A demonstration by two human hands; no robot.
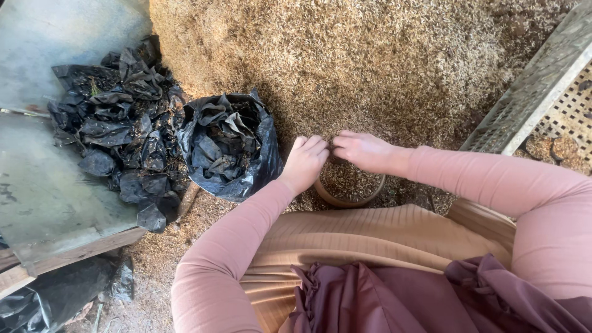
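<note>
Both hands meet at frame centre, over a small round pot point(348, 188) filled with husk-like mix. I read the left hand point(303, 163) as curled loosely, fingers bent down on the pot's upper-left rim. The right hand point(364, 151) lies flat-ish across the top, fingers pointing left toward the left hand; the two nearly touch. Whether either grip pinches anything I cannot tell. The pot sits directly below both grips, equally near, at the lower edge of the husk heap point(370, 61). An open black plastic bag point(229, 148) stands just left of the left hand; loose black bags point(117, 129) are piled further left.
</note>
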